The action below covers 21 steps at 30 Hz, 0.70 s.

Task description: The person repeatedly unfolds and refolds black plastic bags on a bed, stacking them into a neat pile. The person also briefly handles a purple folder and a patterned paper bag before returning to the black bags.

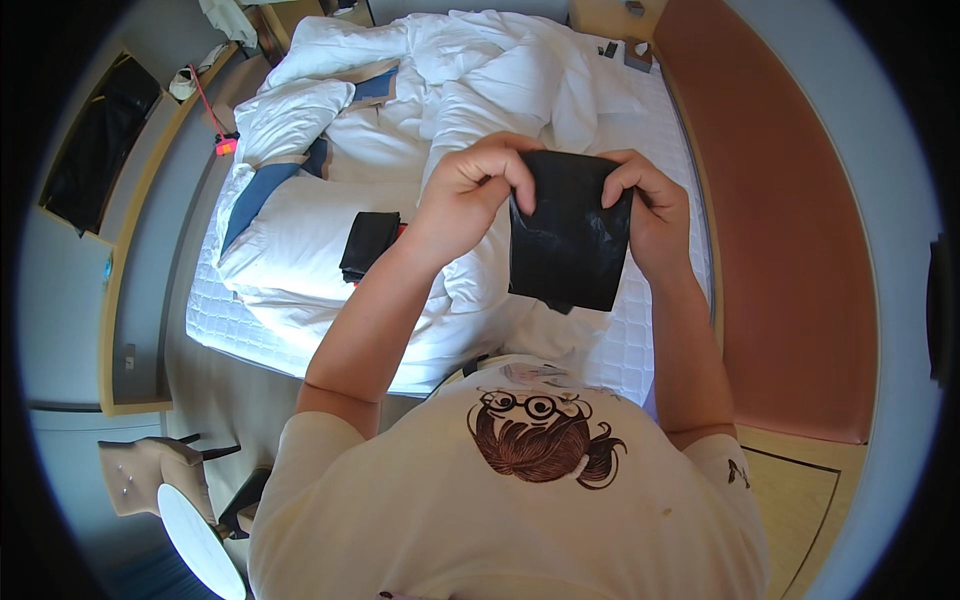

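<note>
A folded sheet of thin, shiny black plastic (570, 232), possibly a bag, hangs between my two hands above the bed. My left hand (480, 187) pinches its upper left corner. The upper right corner is gripped by my right hand (651, 202), its thumb and fingers closed on the edge. A small dark tip sticks out below the bottom edge. Beyond my left forearm, a stack of folded black plastic (369, 244) lies on the white bedding, with a bit of red showing beside and under it.
A rumpled white duvet (495, 67) covers much of the bed, over a quilted white mattress (630, 352). A tissue box (638, 55) and small dark objects (608, 50) rest at its far right. A brown padded panel (780, 240) borders the right. A chair (154, 476) and round table (199, 544) stand lower left.
</note>
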Motion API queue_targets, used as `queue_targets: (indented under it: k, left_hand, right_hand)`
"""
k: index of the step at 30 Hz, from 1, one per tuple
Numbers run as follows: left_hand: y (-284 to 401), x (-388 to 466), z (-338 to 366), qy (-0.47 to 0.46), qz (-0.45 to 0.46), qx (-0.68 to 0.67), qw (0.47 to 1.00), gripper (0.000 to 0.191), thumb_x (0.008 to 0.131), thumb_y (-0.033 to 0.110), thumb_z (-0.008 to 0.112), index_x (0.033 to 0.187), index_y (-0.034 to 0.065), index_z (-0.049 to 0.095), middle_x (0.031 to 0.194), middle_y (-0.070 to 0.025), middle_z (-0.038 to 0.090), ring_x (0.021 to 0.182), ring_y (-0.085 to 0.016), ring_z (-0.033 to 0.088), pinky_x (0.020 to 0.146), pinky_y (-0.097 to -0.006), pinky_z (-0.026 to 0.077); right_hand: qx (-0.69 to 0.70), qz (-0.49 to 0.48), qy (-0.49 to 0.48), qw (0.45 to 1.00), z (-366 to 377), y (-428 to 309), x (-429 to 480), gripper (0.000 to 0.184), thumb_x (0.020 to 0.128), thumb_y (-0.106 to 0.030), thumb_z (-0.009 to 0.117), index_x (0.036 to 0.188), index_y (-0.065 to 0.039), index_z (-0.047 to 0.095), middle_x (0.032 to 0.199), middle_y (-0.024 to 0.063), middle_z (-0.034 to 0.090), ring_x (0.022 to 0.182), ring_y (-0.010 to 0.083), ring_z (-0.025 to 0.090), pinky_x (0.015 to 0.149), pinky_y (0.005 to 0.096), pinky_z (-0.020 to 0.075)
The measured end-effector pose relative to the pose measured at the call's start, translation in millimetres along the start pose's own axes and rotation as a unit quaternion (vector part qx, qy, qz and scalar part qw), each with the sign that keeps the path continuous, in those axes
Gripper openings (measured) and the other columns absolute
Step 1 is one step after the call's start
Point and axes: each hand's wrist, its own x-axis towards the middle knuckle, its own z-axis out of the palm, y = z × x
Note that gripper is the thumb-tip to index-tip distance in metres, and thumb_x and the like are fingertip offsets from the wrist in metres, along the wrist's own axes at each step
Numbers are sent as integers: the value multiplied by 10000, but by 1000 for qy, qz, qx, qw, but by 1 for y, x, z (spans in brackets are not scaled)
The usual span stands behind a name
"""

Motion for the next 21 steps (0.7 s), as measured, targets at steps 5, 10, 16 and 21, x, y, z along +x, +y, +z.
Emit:
queue_targets:
  k: [5, 10, 16, 21]
  left_hand:
    - [-3, -6, 4, 18, -84, -350, 933, 475, 977, 382, 373, 1267, 13, 445, 1192, -81, 562, 1105, -176, 521, 954, -298, 359]
    - [-8, -15, 20, 15, -154, -180, 971, 199, 859, 138, 650, 997, -5, 648, 901, 3, 656, 824, -46, 565, 735, -214, 459]
    - [-2, 4, 23, 153, -111, -146, 971, 155, 861, 117, 646, 949, -10, 659, 843, -9, 662, 755, -43, 573, 663, -210, 473]
    - [5, 12, 23, 180, -70, -116, 974, 110, 851, 100, 655, 892, -2, 660, 814, 3, 653, 750, -41, 569, 655, -210, 473]
  right_hand:
    - [8, -43, 40, 998, 4, -6, 3, 294, 749, 177, 359, 758, -10, 585, 952, 77, 595, 876, 135, 552, 810, 222, 413]
    - [-73, -125, 28, 989, 3, -3, 6, 364, 810, 129, 398, 1070, -27, 598, 1030, 94, 603, 1003, 164, 555, 901, 268, 405]
    - [148, 180, 42, 972, 5, 13, -8, 501, 899, -113, 565, 1355, -44, 369, 1091, 74, 595, 1014, 111, 534, 914, 266, 397]
    - [57, 227, -52, 971, 12, 18, -19, 302, 875, -144, 625, 1136, 1, 574, 982, 30, 634, 892, 78, 562, 796, 233, 449]
